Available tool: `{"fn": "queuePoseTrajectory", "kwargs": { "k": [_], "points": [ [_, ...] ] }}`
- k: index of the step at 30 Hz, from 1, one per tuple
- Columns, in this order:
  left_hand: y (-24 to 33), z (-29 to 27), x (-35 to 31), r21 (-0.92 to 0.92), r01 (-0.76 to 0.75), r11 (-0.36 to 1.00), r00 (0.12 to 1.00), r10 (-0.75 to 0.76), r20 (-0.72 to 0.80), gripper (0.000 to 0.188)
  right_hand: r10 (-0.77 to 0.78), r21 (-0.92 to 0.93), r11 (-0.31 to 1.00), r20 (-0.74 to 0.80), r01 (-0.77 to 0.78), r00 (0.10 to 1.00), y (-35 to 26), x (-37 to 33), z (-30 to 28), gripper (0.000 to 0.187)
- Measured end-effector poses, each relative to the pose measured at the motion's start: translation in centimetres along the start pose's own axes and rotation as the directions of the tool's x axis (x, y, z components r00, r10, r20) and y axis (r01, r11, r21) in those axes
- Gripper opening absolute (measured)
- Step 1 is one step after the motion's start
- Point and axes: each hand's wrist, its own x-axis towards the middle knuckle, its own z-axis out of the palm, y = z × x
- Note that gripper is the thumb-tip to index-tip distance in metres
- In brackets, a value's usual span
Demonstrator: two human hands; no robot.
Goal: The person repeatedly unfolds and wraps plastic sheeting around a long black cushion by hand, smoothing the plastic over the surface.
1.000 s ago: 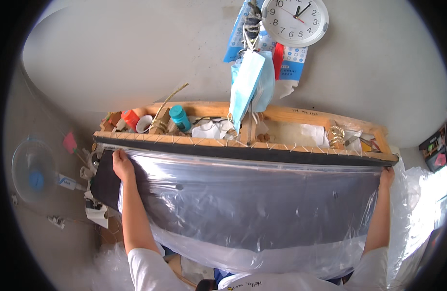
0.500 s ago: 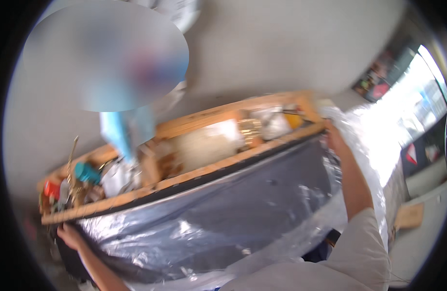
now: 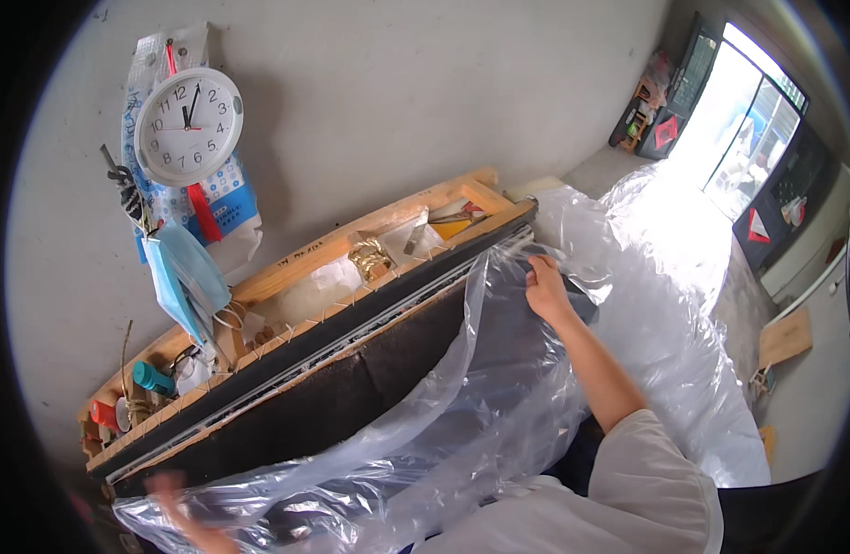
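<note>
A long wooden frame [image 3: 337,229] with a stapled black edge leans along the wall, and loose things lie in its hollow top. Clear plastic sheet [image 3: 416,443] hangs over part of the dark panel [image 3: 356,388] in front, leaving the panel's upper left bare. With closed fingers, my right hand [image 3: 547,291] grips the sheet by its upper edge near the frame's right end. My left hand [image 3: 171,499] is at the lower left, near the sheet's left corner. Motion smears its fingers, so their hold cannot be made out.
A white round clock [image 3: 190,127] and blue face masks [image 3: 180,277] hang on the wall. The frame's hollow holds a teal cylinder [image 3: 153,379], a red spool [image 3: 103,413] and a gold coil [image 3: 371,258]. More plastic [image 3: 665,305] spreads right, toward a bright glass door [image 3: 753,120].
The sheet has come down from the frame's edge, baring the black panel at the left and middle. Both hands have moved lower, and my left hand has left the frame's corner.
</note>
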Motion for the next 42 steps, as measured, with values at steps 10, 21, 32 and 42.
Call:
{"fn": "queuePoseTrajectory", "kwargs": {
  "k": [10, 21, 32, 42],
  "points": [
    [-7.0, -6.9, -16.3, 0.58, -0.302, 0.757, 0.557, -0.353, 0.751, 0.035, -0.291, 0.523, 0.105, 0.829, -0.846, 0.477, -15.7, -16.4, -5.7, 0.017],
    [20.9, 14.7, 2.7, -0.616, 0.641, 0.457, 0.657, 0.087, 0.749, 0.031, -0.085, 0.572, -0.217, 0.796, -0.791, 0.599, -14.3, -18.7, -9.5, 0.059],
    [23.5, 18.4, 2.3, -0.822, 0.533, 0.201, 0.659, 0.511, 0.552, 0.035, -0.386, 0.775, 0.115, 0.611, -0.621, 0.691, -11.2, -17.3, -10.6, 0.055],
    [6.7, 10.7, 0.4, -0.713, 0.658, -0.241, 0.127, -0.898, 0.421, 0.051, -0.724, 0.333, 0.687, 0.389, 0.646, 0.569, -6.8, -9.4, -9.3, 0.011]
  ]
}}
